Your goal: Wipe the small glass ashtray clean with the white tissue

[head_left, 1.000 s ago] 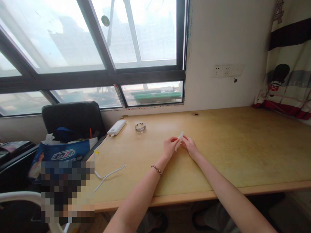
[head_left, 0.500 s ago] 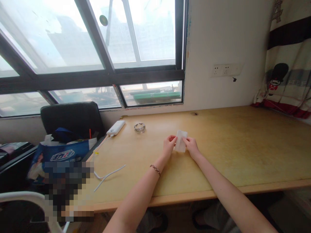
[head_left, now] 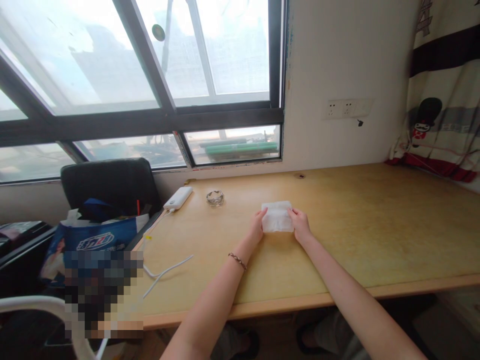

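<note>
Between my two hands a white tissue is spread into a flat rectangle, held above the wooden table. My left hand pinches its left edge, thumb on top. On the opposite edge, my right hand grips it the same way, with the fingers partly hidden behind the sheet. To the left of my hands, farther back on the table, lies a silvery ring-shaped object, perhaps a bracelet or crown.
At the table's left edge lies a white power bank with a cable plugged in. A loose white cable curls nearer to me. A black chair and a blue bag stand to the left. Wall sockets sit above the table.
The tissue has opened from a narrow folded strip to a wider rectangle. My hands have moved apart sideways, each now at one of its edges.
</note>
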`<state>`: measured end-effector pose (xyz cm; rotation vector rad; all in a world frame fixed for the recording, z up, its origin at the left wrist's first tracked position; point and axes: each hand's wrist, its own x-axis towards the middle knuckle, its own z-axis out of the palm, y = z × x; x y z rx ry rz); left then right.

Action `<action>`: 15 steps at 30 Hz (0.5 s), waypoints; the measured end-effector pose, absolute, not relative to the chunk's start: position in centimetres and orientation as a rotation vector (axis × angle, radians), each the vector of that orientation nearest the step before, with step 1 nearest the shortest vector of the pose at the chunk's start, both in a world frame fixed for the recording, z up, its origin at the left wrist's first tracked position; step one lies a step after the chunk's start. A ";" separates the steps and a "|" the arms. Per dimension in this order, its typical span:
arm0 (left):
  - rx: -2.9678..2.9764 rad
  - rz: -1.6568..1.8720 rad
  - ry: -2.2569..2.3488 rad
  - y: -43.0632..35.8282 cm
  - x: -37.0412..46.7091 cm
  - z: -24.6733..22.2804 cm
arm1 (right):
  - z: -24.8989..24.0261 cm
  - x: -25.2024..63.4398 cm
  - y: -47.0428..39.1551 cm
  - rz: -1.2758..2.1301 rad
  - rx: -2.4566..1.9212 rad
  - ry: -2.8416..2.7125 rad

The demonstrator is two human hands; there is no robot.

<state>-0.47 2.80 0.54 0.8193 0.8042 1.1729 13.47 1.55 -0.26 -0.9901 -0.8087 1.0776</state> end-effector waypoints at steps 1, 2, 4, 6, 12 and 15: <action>0.824 1.120 0.788 2.7 -0.5 0.6 | -0.2 13.4 1.6 1.101 -0.988 -0.792; 0.831 1.085 0.781 2.5 -0.5 0.7 | -0.1 13.4 1.5 1.126 -0.985 -0.775; 0.854 1.051 0.782 2.4 -0.6 0.8 | 0.2 13.4 1.4 1.179 -0.984 -0.745; 0.885 1.049 0.802 2.3 -0.6 0.9 | 0.5 13.3 1.2 1.228 -0.992 -0.738; 0.976 1.088 0.859 2.5 -0.7 0.7 | 0.6 13.2 0.5 1.345 -1.000 -0.849; 1.030 1.143 0.935 2.5 -1.0 0.8 | -0.1 13.4 1.0 1.273 -1.084 -0.841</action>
